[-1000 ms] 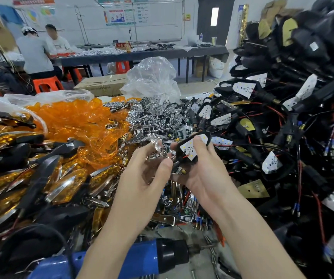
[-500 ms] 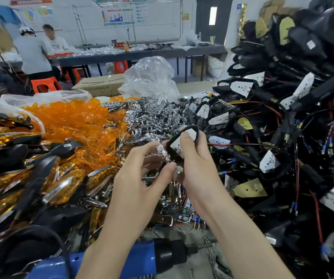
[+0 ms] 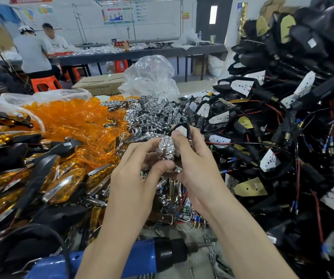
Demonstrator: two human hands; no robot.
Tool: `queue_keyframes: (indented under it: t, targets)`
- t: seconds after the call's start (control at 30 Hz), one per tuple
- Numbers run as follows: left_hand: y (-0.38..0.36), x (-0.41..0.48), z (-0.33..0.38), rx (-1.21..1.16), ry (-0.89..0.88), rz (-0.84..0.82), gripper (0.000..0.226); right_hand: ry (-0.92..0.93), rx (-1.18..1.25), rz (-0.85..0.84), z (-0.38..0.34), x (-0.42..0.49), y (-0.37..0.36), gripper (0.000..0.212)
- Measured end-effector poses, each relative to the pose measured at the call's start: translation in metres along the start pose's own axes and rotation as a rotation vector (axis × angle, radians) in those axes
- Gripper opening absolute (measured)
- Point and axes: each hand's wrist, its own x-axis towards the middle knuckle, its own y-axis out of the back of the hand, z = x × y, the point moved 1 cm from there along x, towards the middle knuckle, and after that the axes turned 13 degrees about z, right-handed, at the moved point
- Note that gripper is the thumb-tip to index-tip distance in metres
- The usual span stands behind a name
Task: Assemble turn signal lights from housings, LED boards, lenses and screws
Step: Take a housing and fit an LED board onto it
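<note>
**Housing (image 3: 182, 124) and chrome reflector (image 3: 165, 150) gripped in both hands**

The right hand (image 3: 199, 172) is curled round the black housing. Its thumb lies across the upper end, just below the white LED board (image 3: 182, 130) that shows inside the shell. The left hand (image 3: 140, 172) pinches the chrome reflector between thumb and fingers and holds it against the housing's face. The two parts touch. They are held up in front of the person, above the middle of the cluttered bench.

Just behind the hands lies a heap of loose reflectors (image 3: 152, 115), and to its left a mound of orange lenses (image 3: 67, 115). Finished amber lights (image 3: 65, 186) are stacked at the near left. A tall tangle of wired housings (image 3: 262, 127) fills the right side.

Below the forearms lies a blue power screwdriver (image 3: 142, 256), with loose screws (image 3: 210, 251) by its tip.

Farther back stand a clear plastic bag (image 3: 152, 77) and a cardboard box (image 3: 99, 85). Two people (image 3: 35, 53) sit at a long table (image 3: 142, 54).
</note>
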Motion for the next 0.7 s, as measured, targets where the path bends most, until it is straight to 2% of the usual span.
queue_keyframes:
  t: [0.17, 0.3, 0.5, 0.7]
  targets:
    - [0.004, 0.001, 0.002, 0.002, 0.106, -0.003, 0.015, 0.009, -0.025, -0.047, -0.004, -0.001, -0.002, 0.013]
    - [0.007, 0.004, 0.004, -0.065, 0.197, -0.074, 0.032, -0.027, -0.037, -0.126, -0.006, -0.001, 0.003, 0.01]
    - [0.019, 0.01, 0.005, -0.116, 0.234, -0.22, 0.022, -0.071, -0.083, -0.198, -0.011, -0.002, 0.007, 0.013]
    - [0.024, 0.013, 0.004, -0.058, 0.235, -0.246, 0.024, -0.074, -0.08, -0.233, -0.01, -0.004, 0.006, 0.011]
